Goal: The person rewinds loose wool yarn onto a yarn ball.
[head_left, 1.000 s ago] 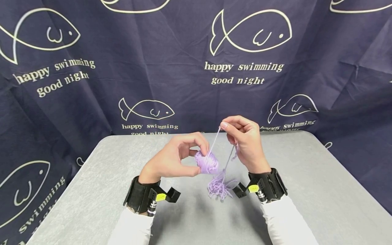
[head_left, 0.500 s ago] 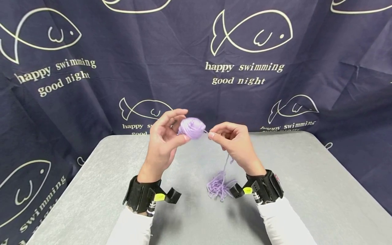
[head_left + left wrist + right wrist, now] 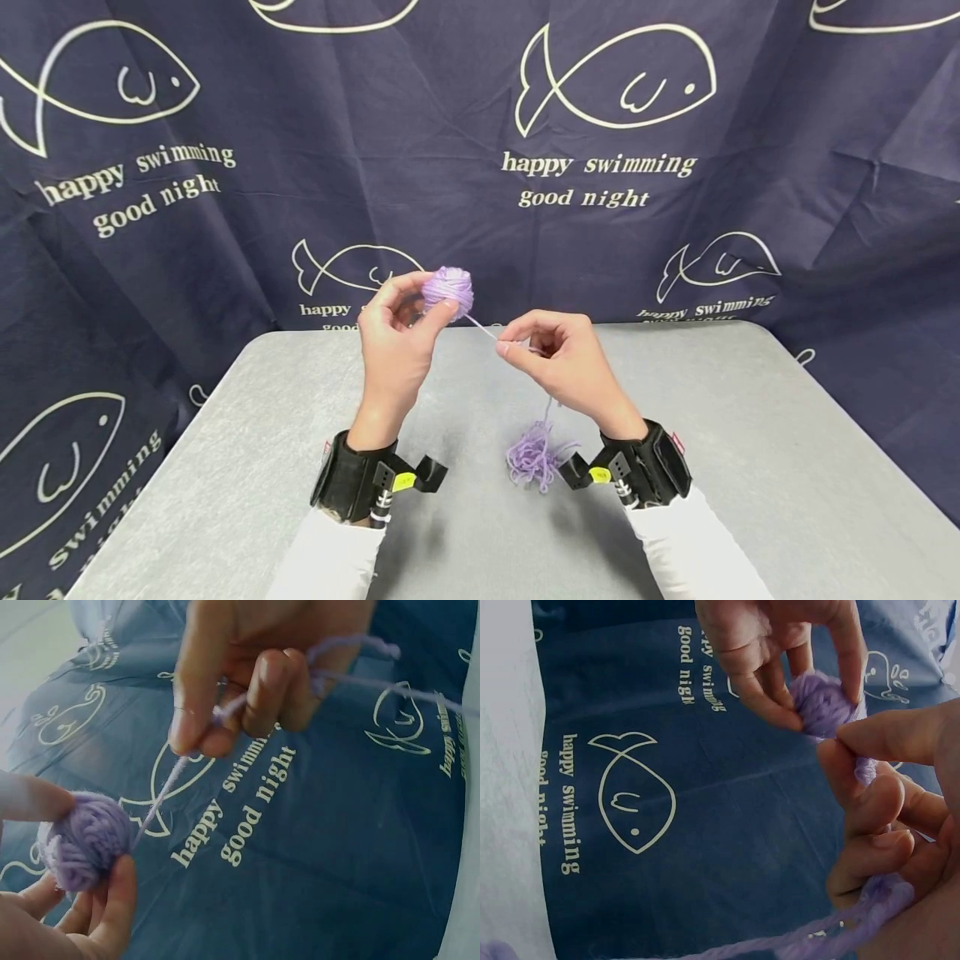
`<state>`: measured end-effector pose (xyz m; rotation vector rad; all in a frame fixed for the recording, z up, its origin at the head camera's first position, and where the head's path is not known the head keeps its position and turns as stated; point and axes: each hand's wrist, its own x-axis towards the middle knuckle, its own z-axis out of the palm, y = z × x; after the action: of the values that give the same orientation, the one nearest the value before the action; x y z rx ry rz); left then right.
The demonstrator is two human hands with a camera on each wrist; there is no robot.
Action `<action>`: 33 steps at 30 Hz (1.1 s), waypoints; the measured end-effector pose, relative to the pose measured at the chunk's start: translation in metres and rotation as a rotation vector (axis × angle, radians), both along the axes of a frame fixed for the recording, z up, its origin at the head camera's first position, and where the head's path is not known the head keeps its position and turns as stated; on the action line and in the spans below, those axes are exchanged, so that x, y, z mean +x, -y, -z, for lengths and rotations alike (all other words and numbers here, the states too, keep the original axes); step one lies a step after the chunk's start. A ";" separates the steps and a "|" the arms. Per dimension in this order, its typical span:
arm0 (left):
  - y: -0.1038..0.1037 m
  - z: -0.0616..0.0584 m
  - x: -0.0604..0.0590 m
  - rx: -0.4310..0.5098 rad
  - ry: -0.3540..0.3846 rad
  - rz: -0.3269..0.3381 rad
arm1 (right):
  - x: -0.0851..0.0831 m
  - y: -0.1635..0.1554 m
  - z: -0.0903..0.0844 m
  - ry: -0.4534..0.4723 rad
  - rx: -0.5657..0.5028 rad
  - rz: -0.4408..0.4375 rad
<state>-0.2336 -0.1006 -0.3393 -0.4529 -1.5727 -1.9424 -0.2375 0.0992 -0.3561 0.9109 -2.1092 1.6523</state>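
Observation:
My left hand [image 3: 401, 329] holds a small lilac yarn ball [image 3: 447, 291] up between thumb and fingertips, above the far part of the grey table [image 3: 750, 467]. The ball [image 3: 86, 840] shows close in the left wrist view, and again as the ball [image 3: 825, 701] in the right wrist view. A taut strand [image 3: 480, 327] runs from it down to my right hand [image 3: 555, 358], which pinches the strand between thumb and forefinger. From that hand the yarn hangs to a loose lilac tangle [image 3: 534, 457] lying on the table between my wrists.
A dark blue cloth [image 3: 480, 150] printed with white fish and the words "happy swimming good night" hangs behind the table and drapes round its sides. Black wrist bands [image 3: 360, 487] with cameras sit on both forearms.
My left hand has lifted the ball from near the table up to chest height and leftward. My right hand has dropped and moved left, and the strand between them is now short and taut.

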 end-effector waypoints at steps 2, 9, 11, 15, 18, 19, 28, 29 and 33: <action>0.000 0.002 -0.002 -0.066 0.014 -0.059 | 0.003 0.001 -0.001 -0.013 0.023 0.006; 0.000 0.010 -0.004 -0.274 0.006 -0.188 | 0.008 0.002 -0.003 -0.090 0.021 0.000; 0.000 0.011 -0.005 -0.327 -0.001 -0.210 | 0.009 0.001 -0.004 -0.117 0.002 -0.009; 0.001 0.013 -0.007 -0.425 -0.010 -0.201 | 0.010 -0.002 -0.007 -0.164 -0.053 -0.020; 0.003 0.014 -0.006 -0.518 0.017 -0.154 | 0.009 -0.004 -0.009 -0.177 -0.118 -0.031; 0.004 0.014 -0.006 -0.552 0.034 -0.130 | 0.009 -0.005 -0.010 -0.177 -0.140 -0.036; 0.008 0.012 -0.004 -0.726 0.132 0.220 | 0.005 -0.016 -0.015 -0.072 -0.364 -0.058; 0.008 0.012 -0.004 -0.730 0.131 0.262 | 0.004 -0.016 -0.015 -0.063 -0.387 -0.056; 0.007 0.011 -0.002 -0.761 0.084 0.415 | 0.001 -0.017 -0.015 -0.032 -0.484 -0.056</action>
<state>-0.2353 -0.1076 -0.3503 -1.0844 -2.4067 -1.5703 -0.2368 0.1165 -0.3408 0.8315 -1.5599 2.0316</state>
